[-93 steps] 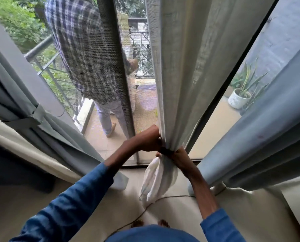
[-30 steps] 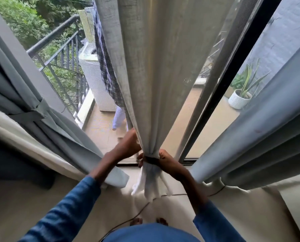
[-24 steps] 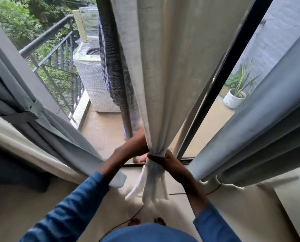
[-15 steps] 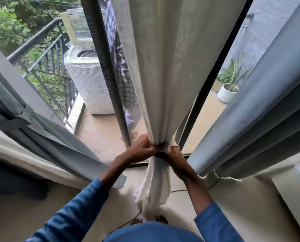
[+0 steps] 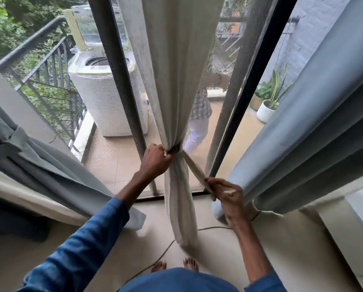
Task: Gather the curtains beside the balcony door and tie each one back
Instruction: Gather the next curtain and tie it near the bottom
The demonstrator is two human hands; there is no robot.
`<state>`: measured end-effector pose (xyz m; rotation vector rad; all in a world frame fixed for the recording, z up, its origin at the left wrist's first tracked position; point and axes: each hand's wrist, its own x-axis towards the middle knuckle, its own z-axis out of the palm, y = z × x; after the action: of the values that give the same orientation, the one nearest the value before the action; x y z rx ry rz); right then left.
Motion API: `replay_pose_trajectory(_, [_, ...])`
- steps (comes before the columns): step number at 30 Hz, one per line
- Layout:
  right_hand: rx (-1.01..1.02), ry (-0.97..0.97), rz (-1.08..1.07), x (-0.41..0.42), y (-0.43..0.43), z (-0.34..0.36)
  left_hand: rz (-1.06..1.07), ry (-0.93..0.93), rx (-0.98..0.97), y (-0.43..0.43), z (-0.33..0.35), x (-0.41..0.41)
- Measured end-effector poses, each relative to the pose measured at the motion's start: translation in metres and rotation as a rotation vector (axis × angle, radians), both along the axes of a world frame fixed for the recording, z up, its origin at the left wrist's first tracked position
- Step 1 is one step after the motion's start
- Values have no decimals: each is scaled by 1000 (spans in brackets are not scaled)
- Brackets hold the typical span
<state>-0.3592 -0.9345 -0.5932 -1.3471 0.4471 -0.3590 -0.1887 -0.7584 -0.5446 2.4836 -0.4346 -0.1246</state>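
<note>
Nearest, bare feet (image 5: 174, 265) are standing on the beige floor (image 5: 286, 249), with a thin dark cord (image 5: 168, 247) trailing across it and blue sleeves (image 5: 81, 245) reaching forward. Right hand (image 5: 229, 199) is closing around the free end of a pale fabric strip (image 5: 194, 168) — the strip is running taut, up and left, to the cinched point of the cream curtain (image 5: 176, 81). Left hand (image 5: 156, 159) is gripping that curtain in a fist right at the cinch, bunching the cloth narrow. Below the fist the curtain tail is hanging loose, its hem reaching down near the floor just ahead of the feet. Cream curtain is sitting centre, in front of the dark frames of the balcony door (image 5: 252, 85).

Left side, a grey curtain (image 5: 41, 165) is already pulled aside with a tie band (image 5: 9, 142) around it. Right side, another grey curtain (image 5: 315, 131) is hanging in loose folds, its hem resting by the right hand; whether it is tied cannot be told.

Farther out — a washing machine (image 5: 96, 93) is standing on the balcony tiles beside the metal railing (image 5: 45, 60). Another person (image 5: 199, 114) is partly showing behind the cream curtain. A potted plant (image 5: 268, 104) in a white pot is sitting at the balcony's right edge, with green foliage (image 5: 5, 30) beyond the railing.
</note>
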Motion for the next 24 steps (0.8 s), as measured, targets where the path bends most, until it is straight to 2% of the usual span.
replay_pose_trajectory(3, [-61, 117, 85, -3, 30, -6, 54, 150, 29, -8, 5, -2])
replay_pose_trajectory(6, [-12, 275, 165, 1, 49, 2, 41, 331, -219, -13, 2, -7])
replay_pose_trajectory(8, [-9, 307, 208, 9, 55, 17, 71, 409, -371, -15, -1, -12])
replay_pose_trajectory(10, [-64, 249, 289, 19, 60, 39, 94, 433, -475, -14, -2, -16])
replay_pose_trajectory(13, [-32, 133, 391, 37, 62, 74, 84, 489, -530, -7, 1, -14])
replay_pose_trajectory(18, [54, -22, 293, 69, 58, 104, 106, 617, -682, -1, 5, -22])
replay_pose_trajectory(20, [-96, -55, 238, 77, 60, 102, 109, 639, -714, -1, 2, -26])
replay_pose_trajectory(24, [-818, -107, 109, 80, 64, 84, 141, 640, -738, 0, -3, -29])
